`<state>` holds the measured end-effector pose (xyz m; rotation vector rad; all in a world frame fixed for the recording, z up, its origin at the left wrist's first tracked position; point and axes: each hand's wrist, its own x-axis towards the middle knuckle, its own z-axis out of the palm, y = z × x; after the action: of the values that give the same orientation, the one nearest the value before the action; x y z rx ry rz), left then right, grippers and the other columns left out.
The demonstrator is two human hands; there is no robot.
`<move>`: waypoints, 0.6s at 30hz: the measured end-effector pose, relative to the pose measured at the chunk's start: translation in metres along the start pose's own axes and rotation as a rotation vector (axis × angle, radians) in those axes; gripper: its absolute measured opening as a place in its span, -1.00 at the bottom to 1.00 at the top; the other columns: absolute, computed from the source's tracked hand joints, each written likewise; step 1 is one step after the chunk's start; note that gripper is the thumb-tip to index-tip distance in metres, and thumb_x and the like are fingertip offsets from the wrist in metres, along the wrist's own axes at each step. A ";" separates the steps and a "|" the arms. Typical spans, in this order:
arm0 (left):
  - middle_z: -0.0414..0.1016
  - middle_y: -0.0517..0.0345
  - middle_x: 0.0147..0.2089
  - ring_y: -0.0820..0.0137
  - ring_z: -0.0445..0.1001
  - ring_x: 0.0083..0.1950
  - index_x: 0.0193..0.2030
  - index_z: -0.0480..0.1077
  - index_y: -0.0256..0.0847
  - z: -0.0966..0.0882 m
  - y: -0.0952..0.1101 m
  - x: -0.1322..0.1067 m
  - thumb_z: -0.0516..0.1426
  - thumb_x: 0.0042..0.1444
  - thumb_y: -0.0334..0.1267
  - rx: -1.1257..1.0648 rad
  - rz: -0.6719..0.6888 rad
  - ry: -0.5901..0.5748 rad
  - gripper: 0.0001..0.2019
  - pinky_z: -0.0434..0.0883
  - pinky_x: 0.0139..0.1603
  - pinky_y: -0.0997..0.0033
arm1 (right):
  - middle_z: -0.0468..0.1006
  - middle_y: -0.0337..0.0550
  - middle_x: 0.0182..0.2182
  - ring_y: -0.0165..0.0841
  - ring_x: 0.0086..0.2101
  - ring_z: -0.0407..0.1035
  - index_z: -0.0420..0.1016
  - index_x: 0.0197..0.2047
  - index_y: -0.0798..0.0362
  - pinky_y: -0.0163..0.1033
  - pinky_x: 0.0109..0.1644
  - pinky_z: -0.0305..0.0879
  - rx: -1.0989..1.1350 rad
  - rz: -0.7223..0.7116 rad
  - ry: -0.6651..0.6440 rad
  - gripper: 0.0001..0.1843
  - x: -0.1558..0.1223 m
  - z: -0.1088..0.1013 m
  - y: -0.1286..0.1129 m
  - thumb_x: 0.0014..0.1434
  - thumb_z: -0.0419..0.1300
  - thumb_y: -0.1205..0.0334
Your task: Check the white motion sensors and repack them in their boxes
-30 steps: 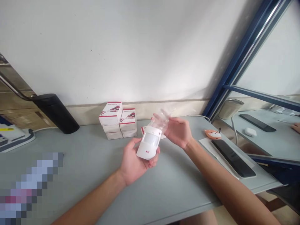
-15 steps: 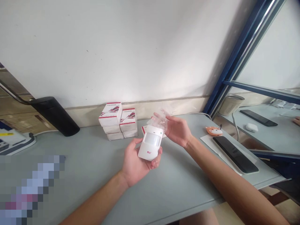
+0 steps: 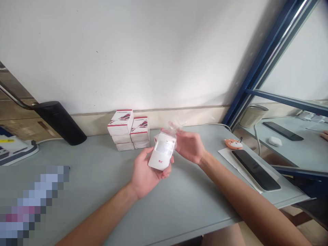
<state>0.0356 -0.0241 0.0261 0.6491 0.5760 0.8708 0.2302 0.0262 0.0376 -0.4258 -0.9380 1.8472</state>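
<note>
My left hand (image 3: 145,176) cradles a white motion sensor (image 3: 161,155) with a small red mark near its lower end, fingers curled round its bottom. My right hand (image 3: 189,147) pinches a clear plastic bag (image 3: 172,129) that covers the sensor's upper end. Both hands hover above the grey table (image 3: 102,181), just in front of a stack of white-and-red boxes (image 3: 128,130). Another white-and-red box lies behind the sensor, mostly hidden.
A black cylinder (image 3: 60,121) leans at the back left. To the right lie a black phone (image 3: 255,169) on white paper and an orange fox-shaped item (image 3: 233,143). A blue frame (image 3: 258,61) rises at the right; behind it sits a metal cup (image 3: 252,115).
The bag has slid further down over the sensor's top, and both hands have drifted slightly left and closer together.
</note>
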 end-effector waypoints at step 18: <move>0.51 0.05 -0.31 0.46 0.29 -0.62 -0.02 0.50 -0.20 -0.012 0.005 0.006 0.02 0.32 0.37 0.207 -0.002 0.002 -0.37 0.11 -0.51 0.37 | 0.65 -0.13 -0.01 -0.23 -0.22 0.45 0.50 0.23 -0.14 -0.16 -0.25 0.32 -0.317 0.022 -0.110 -0.47 -0.005 0.008 0.009 0.25 0.44 -0.02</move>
<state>0.0283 -0.0132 0.0202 0.8351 0.6745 0.8158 0.2216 0.0169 0.0357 -0.5318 -1.3143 1.7587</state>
